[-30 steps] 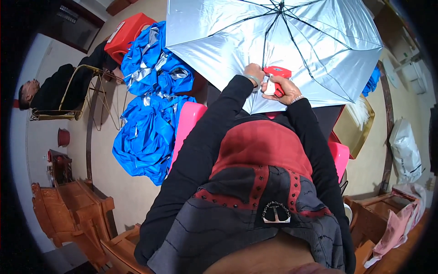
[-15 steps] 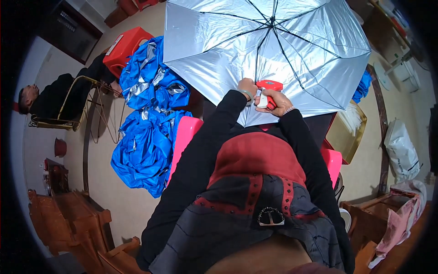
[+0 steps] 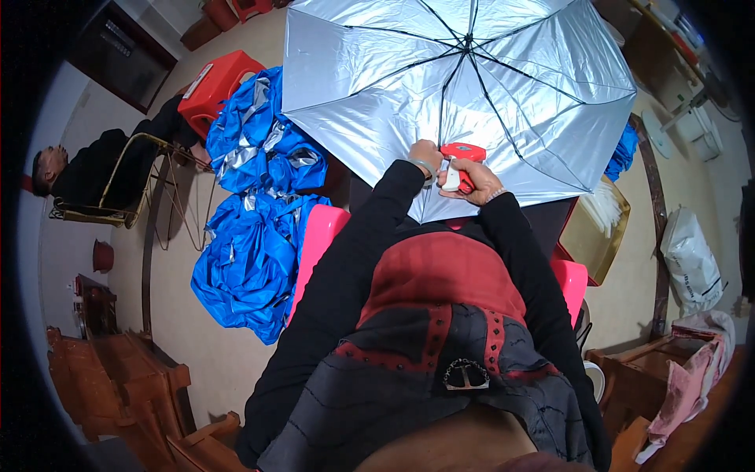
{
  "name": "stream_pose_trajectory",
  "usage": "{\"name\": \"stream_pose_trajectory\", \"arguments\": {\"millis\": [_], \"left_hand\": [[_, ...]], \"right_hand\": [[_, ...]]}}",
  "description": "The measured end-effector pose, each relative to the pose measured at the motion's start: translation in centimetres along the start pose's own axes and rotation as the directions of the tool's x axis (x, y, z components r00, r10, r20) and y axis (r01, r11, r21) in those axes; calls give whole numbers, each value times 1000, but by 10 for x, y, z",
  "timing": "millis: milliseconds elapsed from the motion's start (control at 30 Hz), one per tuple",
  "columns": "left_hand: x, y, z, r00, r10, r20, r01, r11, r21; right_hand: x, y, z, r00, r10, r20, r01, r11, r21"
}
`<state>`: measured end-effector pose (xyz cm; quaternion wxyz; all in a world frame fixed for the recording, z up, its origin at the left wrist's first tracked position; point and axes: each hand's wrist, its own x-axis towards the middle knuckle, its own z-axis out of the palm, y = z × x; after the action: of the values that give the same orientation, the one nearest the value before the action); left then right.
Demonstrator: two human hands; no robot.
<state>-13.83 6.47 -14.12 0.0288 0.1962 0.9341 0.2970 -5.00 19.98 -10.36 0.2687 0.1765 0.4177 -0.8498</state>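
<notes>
An opened umbrella (image 3: 535, 102) with a silver lining and dark ribs lies with its inside toward me. My left hand (image 3: 425, 153) is closed at its near part, where one rib (image 3: 443, 106) comes down; the fingertips are partly hidden. Just right of it, my right hand (image 3: 478, 178) grips a red-and-white hand tool (image 3: 464, 152), whose exact kind I cannot make out. The tool's front end is close beside my left fingers, over the silver cloth.
Blue-and-silver folded cloth heaps (image 3: 248, 263) lie at my left, near a red plastic stool (image 3: 216, 86). A person (image 3: 102, 165) sits reclined on a chair farther left. At right stand a box of white strips (image 3: 602, 212) and a white sack (image 3: 692, 259).
Both hands stay at nearly the same place on the umbrella. My right hand and the tool have shifted very slightly; the whole view has moved a little.
</notes>
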Motion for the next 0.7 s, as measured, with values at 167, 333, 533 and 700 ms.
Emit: {"name": "stream_pose_trajectory", "arguments": {"millis": [167,333,533,700], "left_hand": [[0,0,1,998,60,-9,-60,998,14],[2,0,4,994,-105,13,106,984,-140],[1,2,1,993,-118,20,119,984,-134],[-1,6,0,994,-102,-32,100,993,-56]], "right_hand": [[-1,-1,0,1000,8,-3,-8,1000,12],[3,1,-2,1000,7,21,-7,1000,22],[2,0,-1,1000,-3,4,3,1000,11],[0,-1,1,1000,14,-13,-14,1000,21]]}}
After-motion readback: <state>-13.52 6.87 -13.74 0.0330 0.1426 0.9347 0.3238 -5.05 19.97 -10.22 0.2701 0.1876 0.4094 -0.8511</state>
